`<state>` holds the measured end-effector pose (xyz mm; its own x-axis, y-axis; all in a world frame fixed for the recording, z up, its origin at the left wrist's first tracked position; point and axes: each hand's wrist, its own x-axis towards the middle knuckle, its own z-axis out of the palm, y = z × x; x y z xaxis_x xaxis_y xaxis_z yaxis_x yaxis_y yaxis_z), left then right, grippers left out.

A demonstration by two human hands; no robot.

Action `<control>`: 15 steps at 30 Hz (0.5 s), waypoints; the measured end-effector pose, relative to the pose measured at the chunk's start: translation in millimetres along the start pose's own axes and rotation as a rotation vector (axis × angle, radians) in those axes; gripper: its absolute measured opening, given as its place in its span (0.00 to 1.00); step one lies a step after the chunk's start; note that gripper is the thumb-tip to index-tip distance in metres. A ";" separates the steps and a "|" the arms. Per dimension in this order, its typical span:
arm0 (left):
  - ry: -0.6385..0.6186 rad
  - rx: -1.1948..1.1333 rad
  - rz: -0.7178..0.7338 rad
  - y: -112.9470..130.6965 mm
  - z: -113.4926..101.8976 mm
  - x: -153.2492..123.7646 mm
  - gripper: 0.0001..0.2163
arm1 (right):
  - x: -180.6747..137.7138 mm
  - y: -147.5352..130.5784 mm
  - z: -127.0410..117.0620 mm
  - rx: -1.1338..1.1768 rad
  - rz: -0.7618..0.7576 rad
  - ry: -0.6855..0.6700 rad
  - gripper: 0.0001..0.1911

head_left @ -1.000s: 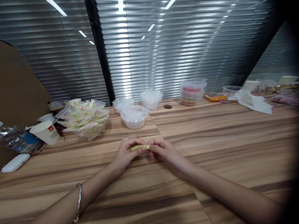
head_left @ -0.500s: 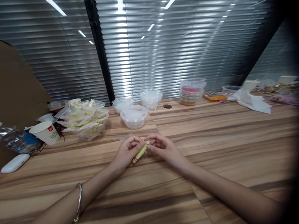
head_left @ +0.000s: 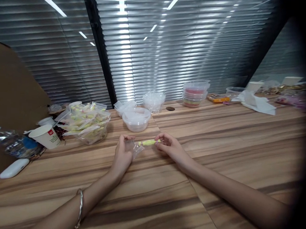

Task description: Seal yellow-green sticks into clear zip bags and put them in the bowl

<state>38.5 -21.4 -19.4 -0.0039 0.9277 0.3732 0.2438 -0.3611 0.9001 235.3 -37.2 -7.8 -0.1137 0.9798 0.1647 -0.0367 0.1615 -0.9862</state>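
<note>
My right hand (head_left: 169,147) pinches one end of a thin yellow-green stick (head_left: 148,142) and holds it level just above the wooden table (head_left: 219,140). My left hand (head_left: 122,154) grips a small clear plastic bag (head_left: 137,149) whose mouth faces the stick's other end. Whether the tip is inside the bag I cannot tell. A metal bangle (head_left: 79,207) sits on my left wrist.
A clear bowl of bagged yellow sticks (head_left: 88,124) stands to the left. Empty clear tubs (head_left: 136,119) and a stack of filled tubs (head_left: 195,93) line the back. A paper cup (head_left: 46,135), a water bottle (head_left: 6,142) and a cardboard box (head_left: 5,93) are at far left.
The hands have moved apart. The stick went from both hands to my right hand alone, turned level again. My left hand now holds a clear plastic bag.
</note>
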 end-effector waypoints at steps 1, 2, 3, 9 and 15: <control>-0.039 0.002 -0.013 -2.7 0.5 1.4 0.18 | 0.5 0.5 -0.7 0.016 0.014 0.007 0.09; -0.070 0.008 -0.016 -4.6 0.9 2.3 0.21 | 0.8 0.9 -1.2 0.029 0.025 0.014 0.10; -0.093 0.017 -0.013 -5.6 1.2 2.9 0.23 | 0.9 1.2 -1.6 0.039 0.033 0.023 0.10; -0.111 0.146 0.008 -4.7 0.2 2.1 0.33 | 1.1 1.5 -2.6 0.073 0.062 0.057 0.12; -0.182 0.445 0.050 2.0 0.1 0.0 0.31 | 5.4 5.8 -6.8 0.182 0.102 0.031 0.14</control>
<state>39.1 -22.2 -17.7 0.1788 0.9261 0.3323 0.6308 -0.3671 0.6836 241.3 -30.2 -12.8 -0.0958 0.9935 0.0612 -0.2054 0.0404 -0.9778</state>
